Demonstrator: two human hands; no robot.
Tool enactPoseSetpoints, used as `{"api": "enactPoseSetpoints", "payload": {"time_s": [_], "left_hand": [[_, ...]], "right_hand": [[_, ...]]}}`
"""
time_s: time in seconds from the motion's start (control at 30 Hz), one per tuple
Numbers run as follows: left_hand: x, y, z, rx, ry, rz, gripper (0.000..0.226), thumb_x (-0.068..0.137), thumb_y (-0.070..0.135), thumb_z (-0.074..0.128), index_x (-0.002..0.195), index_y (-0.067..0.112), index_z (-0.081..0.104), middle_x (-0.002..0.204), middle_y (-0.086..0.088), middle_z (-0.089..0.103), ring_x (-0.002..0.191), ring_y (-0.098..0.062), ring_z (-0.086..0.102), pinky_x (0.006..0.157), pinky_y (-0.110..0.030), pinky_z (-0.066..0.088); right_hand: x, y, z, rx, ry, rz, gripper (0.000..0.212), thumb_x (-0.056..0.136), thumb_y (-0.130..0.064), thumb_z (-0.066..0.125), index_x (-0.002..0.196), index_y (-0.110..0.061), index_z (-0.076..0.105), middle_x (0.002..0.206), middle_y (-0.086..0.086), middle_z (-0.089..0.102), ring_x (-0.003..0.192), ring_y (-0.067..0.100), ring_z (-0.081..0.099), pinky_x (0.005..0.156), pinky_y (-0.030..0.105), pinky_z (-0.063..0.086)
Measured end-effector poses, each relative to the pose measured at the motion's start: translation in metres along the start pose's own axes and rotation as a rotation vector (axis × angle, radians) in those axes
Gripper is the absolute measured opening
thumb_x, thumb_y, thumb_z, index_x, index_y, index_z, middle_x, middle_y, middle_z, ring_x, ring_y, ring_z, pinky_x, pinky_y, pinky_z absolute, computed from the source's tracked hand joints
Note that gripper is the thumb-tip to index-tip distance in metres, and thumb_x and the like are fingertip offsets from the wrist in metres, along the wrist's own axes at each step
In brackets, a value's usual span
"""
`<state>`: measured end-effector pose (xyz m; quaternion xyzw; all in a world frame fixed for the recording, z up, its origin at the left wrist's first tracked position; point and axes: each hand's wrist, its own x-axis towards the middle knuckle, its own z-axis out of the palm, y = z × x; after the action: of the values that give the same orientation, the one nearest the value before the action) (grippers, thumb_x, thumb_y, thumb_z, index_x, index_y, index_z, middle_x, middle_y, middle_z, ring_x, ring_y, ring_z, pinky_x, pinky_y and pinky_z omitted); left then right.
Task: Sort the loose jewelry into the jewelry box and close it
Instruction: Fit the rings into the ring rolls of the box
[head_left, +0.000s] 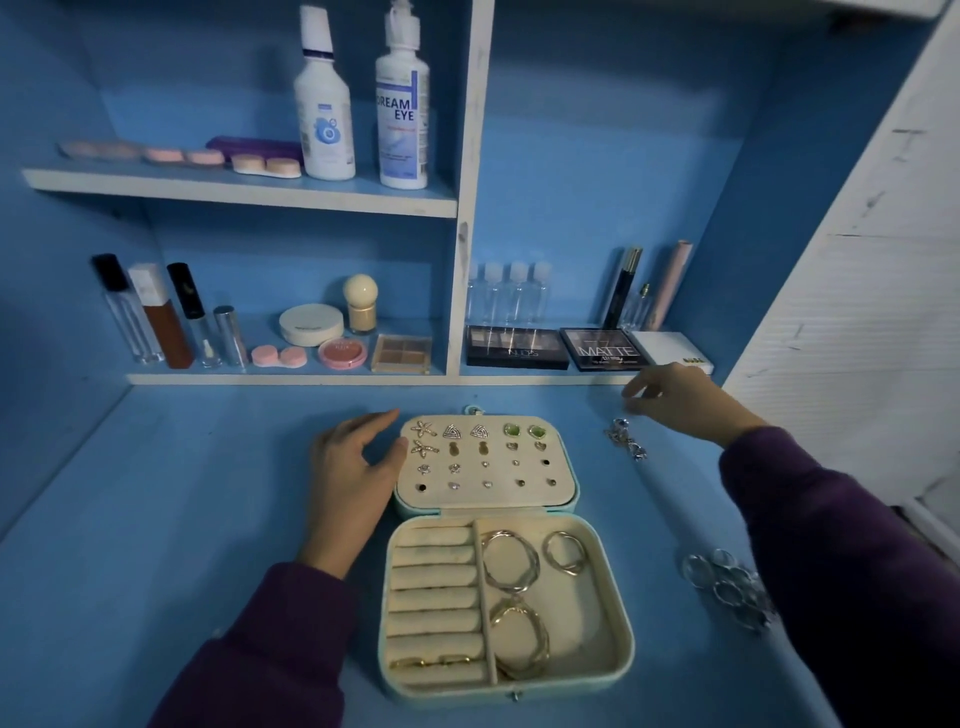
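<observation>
A pale blue jewelry box (621, 657) lies open on the blue desk. Its lid panel (485, 499) carries rows of earrings. The base holds ring rolls with gold rings (431, 662) at the front and large hoops (511, 566) in the right compartment. My left hand (353, 467) rests beside the lid's left edge, thumb touching it, fingers relaxed. My right hand (675, 397) hovers just above and right of a small cluster of silver jewelry (626, 439), fingers loosely bent and holding nothing. A pile of silver rings (727, 584) lies on the desk to the right of the box.
Shelves behind the desk hold eyeshadow palettes (608, 349), small clear bottles (511, 293), lip glosses (156, 317), compacts, contact lens cases and two solution bottles (363, 98). A white wall panel (857, 286) closes the right side.
</observation>
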<state>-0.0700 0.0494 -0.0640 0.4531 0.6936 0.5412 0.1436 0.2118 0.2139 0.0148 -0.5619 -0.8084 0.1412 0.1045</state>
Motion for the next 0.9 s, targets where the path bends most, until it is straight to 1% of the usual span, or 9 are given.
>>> {"api": "enactPoseSetpoints", "payload": {"time_s": [0.07,0.13,0.27,0.37,0.53,0.63,0.73,0.83,0.9], "left_hand": [[0.0,0.001,-0.001,-0.001,0.001,0.007,0.032,0.085,0.01,0.068,0.117,0.017,0.068,0.117,0.006,0.06,0.119,-0.02,0.052,0.1,-0.035,0.042],[0.0,0.001,-0.001,0.008,-0.002,0.005,0.032,0.085,0.012,0.068,0.117,0.02,0.067,0.116,0.01,0.058,0.119,-0.02,0.051,0.1,-0.037,0.042],[-0.001,0.002,-0.001,0.009,0.012,0.003,0.032,0.085,0.012,0.069,0.115,0.021,0.068,0.113,0.012,0.057,0.119,-0.021,0.05,0.1,-0.039,0.042],[0.0,0.001,-0.001,0.007,0.007,0.004,0.033,0.084,0.013,0.069,0.116,0.022,0.067,0.114,0.011,0.058,0.119,-0.021,0.05,0.1,-0.041,0.043],[-0.001,0.003,-0.002,0.007,-0.002,-0.004,0.035,0.085,0.012,0.069,0.118,0.023,0.066,0.117,0.01,0.057,0.12,-0.021,0.05,0.102,-0.044,0.042],[-0.002,0.005,-0.003,0.003,-0.009,-0.009,0.037,0.085,0.014,0.069,0.119,0.026,0.065,0.118,0.01,0.057,0.121,-0.022,0.049,0.102,-0.045,0.042],[-0.002,0.012,-0.004,-0.052,-0.036,-0.029,0.035,0.087,0.02,0.067,0.118,0.034,0.061,0.123,0.008,0.057,0.123,-0.021,0.047,0.102,-0.042,0.041],[-0.003,0.03,-0.007,-0.087,-0.046,-0.012,0.03,0.089,0.019,0.064,0.109,0.04,0.059,0.112,0.018,0.054,0.12,-0.02,0.045,0.102,-0.038,0.039],[-0.004,0.05,-0.008,-0.104,-0.102,0.027,0.029,0.089,0.019,0.064,0.104,0.043,0.059,0.108,0.026,0.052,0.118,-0.013,0.046,0.101,-0.033,0.039]], "right_hand": [[0.002,0.007,0.004,-0.019,-0.048,0.038,0.02,0.087,-0.024,0.065,0.103,-0.014,0.069,0.097,0.006,0.063,0.084,0.018,0.054,0.078,0.026,0.041],[0.002,0.009,0.01,0.007,-0.043,0.059,0.022,0.087,-0.025,0.064,0.105,-0.014,0.07,0.093,0.005,0.061,0.084,0.018,0.053,0.077,0.024,0.038],[0.004,0.014,0.022,0.042,0.016,0.055,0.012,0.085,-0.018,0.066,0.093,-0.015,0.074,0.097,0.006,0.069,0.089,0.02,0.059,0.082,0.029,0.046],[0.006,0.015,0.025,0.068,0.034,0.064,0.004,0.08,-0.015,0.071,0.077,-0.017,0.072,0.087,0.004,0.07,0.083,0.019,0.06,0.075,0.03,0.047],[0.006,0.016,0.023,0.126,0.012,0.087,0.006,0.079,-0.014,0.072,0.079,-0.009,0.069,0.077,0.0,0.063,0.075,0.015,0.054,0.062,0.022,0.039],[0.001,0.015,0.021,0.257,0.042,0.089,0.015,0.079,-0.005,0.069,0.069,-0.014,0.061,0.07,-0.003,0.06,0.07,0.016,0.053,0.058,0.018,0.04],[-0.008,0.007,0.011,0.446,0.081,0.076,0.017,0.079,0.002,0.063,0.069,-0.011,0.059,0.07,0.005,0.063,0.065,0.017,0.054,0.059,0.024,0.046],[-0.018,-0.01,-0.008,0.627,0.113,0.021,0.013,0.08,0.001,0.064,0.073,-0.008,0.059,0.072,0.006,0.063,0.068,0.016,0.056,0.062,0.026,0.047],[-0.024,-0.023,-0.023,0.726,0.106,-0.028,0.013,0.082,0.0,0.065,0.075,-0.009,0.058,0.07,0.004,0.063,0.068,0.015,0.058,0.062,0.026,0.047]]}}
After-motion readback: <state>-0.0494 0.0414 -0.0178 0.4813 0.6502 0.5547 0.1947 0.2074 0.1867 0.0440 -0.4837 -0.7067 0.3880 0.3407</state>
